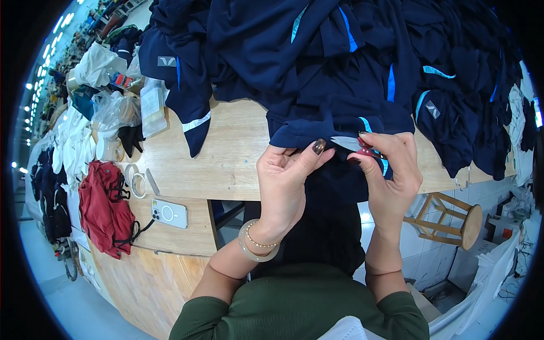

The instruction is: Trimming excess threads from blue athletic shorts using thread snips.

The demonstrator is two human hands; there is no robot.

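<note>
The left hand (283, 181) pinches the folded edge of a dark navy fabric garment with light blue stripes (340, 122), its thumb with a dark polished nail pressing on the cloth, and the garment hangs from the near edge of the pale wooden bench (226, 158) down between both forearms. The right hand (391, 170) is clenched around small red-handled thread snips with a short silver blade (354, 144), the blade pointing toward the left thumb and lying right against the garment's hem. Just beyond both hands, a large heap of similar navy garments with blue and white trim (317, 45) covers the far part of the bench. On the left wrist sit a pale translucent bangle (255, 249) and a thin beaded bracelet. To the left of the left hand, a white smartphone (169, 213) lies flat on a lower wooden ledge, with two white rings of tape (135, 180) near it and a crumpled red cloth bag with black straps (105, 207) further left. Clear plastic bags (116, 110) and white fabric pieces are piled further off on that side. Below and to the right of the right hand, a round wooden stool (453, 218) stands on the floor.
</note>
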